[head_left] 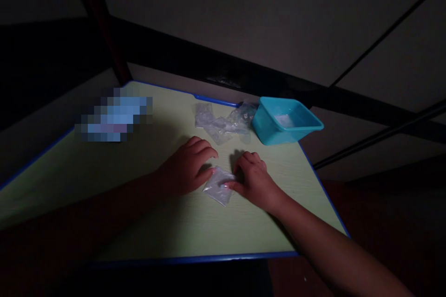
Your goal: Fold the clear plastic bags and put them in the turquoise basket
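Note:
A small clear plastic packet lies flat on the pale table, between my hands. My left hand is at its upper left corner, thumb tip touching the edge, with thumb and fingers apart. From the right, my right hand rests its thumb on top of the packet, its other fingers curled on the table beyond the right edge. Neither hand has the packet lifted. What the packet holds is too dim to tell.
Behind my hands lie crumpled clear plastic bags. To their right stands a turquoise basket with something whitish inside. A blurred-out blue item is at the far left. The table has a blue edge, with a wall behind.

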Tool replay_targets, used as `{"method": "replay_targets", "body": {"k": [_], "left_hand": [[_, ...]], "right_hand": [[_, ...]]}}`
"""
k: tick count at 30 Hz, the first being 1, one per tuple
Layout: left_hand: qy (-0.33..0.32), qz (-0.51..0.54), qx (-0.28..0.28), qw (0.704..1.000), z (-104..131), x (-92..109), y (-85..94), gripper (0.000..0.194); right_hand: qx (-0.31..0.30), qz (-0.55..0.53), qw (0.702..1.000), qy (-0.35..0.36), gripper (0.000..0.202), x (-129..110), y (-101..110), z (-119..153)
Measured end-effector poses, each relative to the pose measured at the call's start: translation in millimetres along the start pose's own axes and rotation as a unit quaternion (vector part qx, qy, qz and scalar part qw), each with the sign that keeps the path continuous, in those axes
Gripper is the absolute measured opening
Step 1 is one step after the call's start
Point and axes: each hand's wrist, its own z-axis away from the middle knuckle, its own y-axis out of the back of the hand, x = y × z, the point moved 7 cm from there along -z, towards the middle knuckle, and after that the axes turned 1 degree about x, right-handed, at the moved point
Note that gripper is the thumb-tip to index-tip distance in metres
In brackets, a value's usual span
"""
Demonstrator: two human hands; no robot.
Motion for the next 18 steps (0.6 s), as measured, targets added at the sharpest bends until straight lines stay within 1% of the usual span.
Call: {"method": "replay_targets", "body": {"k": [2,5,8,10,14,18], "left_hand": [[0.007,0.019,0.025,0.999,0.3,-4.3,-0.8,0.019],[0.01,0.025,0.035,0.999,0.2,-8.4,-4.3,0.018],[0.007,0.027,0.022,0.999,-0.9,-8.4,-8.3,0.018],[0.007,0.026,0.011,1.0,-1.3,-8.1,-10.7,0.019],[0.008,0.025,-0.004,1.0,-0.3,-10.0,-15.5,0.021],[0.004,0.038,-0.018,0.999,0.2,-11.4,-18.1,0.018]], "right_hand": [[-0.005,-0.009,1.0,-0.008,0.034,1.1,-3.4,-2.2],[-0.002,-0.022,0.999,-0.03,0.034,3.7,-6.7,-5.0],[-0.011,-0.031,0.998,-0.059,0.033,6.2,-9.6,-6.6],[-0.017,-0.038,0.997,-0.065,0.029,6.0,-10.4,-7.0],[-0.019,-0.064,0.996,-0.058,0.019,3.6,-9.7,-7.1],[-0.002,-0.099,0.994,-0.038,0.014,1.4,-6.7,-7.5]]}}
